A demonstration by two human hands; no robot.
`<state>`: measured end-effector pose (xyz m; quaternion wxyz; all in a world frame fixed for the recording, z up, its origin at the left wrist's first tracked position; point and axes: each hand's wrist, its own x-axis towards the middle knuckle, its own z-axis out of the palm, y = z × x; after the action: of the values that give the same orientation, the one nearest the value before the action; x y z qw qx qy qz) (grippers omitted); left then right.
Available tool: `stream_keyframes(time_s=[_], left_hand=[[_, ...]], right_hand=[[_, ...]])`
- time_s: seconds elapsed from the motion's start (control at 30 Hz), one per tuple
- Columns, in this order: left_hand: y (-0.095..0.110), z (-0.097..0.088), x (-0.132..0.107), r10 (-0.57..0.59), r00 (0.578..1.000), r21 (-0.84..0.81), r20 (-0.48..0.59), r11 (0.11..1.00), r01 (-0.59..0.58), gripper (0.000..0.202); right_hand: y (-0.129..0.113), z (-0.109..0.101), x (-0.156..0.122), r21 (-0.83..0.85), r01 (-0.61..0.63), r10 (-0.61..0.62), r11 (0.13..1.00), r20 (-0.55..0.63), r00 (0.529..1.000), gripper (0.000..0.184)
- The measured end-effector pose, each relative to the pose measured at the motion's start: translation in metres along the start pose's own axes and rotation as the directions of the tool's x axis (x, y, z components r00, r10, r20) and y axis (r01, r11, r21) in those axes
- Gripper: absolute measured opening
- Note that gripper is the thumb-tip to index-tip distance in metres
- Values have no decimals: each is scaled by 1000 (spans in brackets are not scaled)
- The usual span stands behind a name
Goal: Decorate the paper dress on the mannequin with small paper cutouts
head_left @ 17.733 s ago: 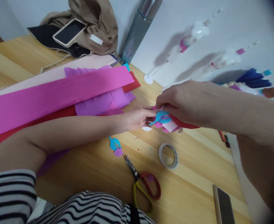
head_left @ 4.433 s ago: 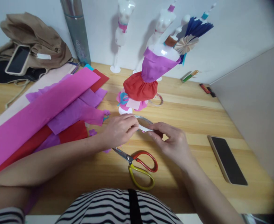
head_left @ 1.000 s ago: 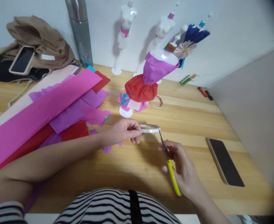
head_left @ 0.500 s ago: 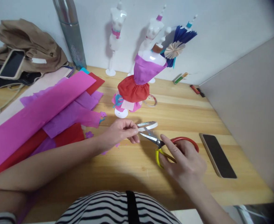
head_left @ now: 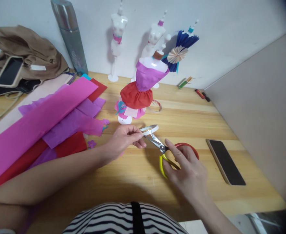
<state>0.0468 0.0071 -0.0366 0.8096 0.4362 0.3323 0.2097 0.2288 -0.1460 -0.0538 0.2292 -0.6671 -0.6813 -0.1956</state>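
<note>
Between the fingertips of my left hand (head_left: 129,138) is pinched a looped, silvery-white ribbon-like strip (head_left: 154,129). My right hand (head_left: 186,169) holds scissors (head_left: 162,149) with one red and one yellow handle. Their blades lie across the strip, close to my left fingertips; whether they touch it I cannot tell. Just beyond stands a small white dress form (head_left: 155,63) wearing a purple paper top (head_left: 147,78) and a gathered red skirt (head_left: 136,96), with pink pieces under it. A curled shiny band (head_left: 157,106) lies beside its base.
Pink, purple and red paper sheets (head_left: 43,110) cover the left side, with a small purple flower cutout (head_left: 91,144) near them. More dress forms (head_left: 118,35) and a metal bottle (head_left: 71,39) stand along the wall. A phone (head_left: 225,162) lies at right.
My right hand has moved left, bringing the scissor blades onto the strip near my left fingertips. The blades look wider apart. The whole view has shifted slightly.
</note>
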Motion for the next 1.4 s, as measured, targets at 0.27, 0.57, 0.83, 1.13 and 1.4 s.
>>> stream_keyframes(time_s=[0.27,0.57,0.83,1.13,1.4], left_hand=[[-2,-1,3,-1,999,-65,-42,998,-2,18],[-9,-7,3,46,991,-28,123,999,-43,16],[-13,-5,1,20,991,1,133,1000,-20,19],[-16,-3,2,24,995,37,100,999,-28,18],[-17,-1,3,87,988,152,124,983,-105,15]], right_hand=[[7,-16,-12,557,-346,166,755,347,923,36],[-2,-9,-14,505,-822,-87,-263,836,541,50],[-15,-2,-9,527,-795,-42,-301,825,563,49],[-30,2,-12,633,-759,81,-156,774,629,45],[-37,2,-16,613,-761,50,-212,785,618,51]])
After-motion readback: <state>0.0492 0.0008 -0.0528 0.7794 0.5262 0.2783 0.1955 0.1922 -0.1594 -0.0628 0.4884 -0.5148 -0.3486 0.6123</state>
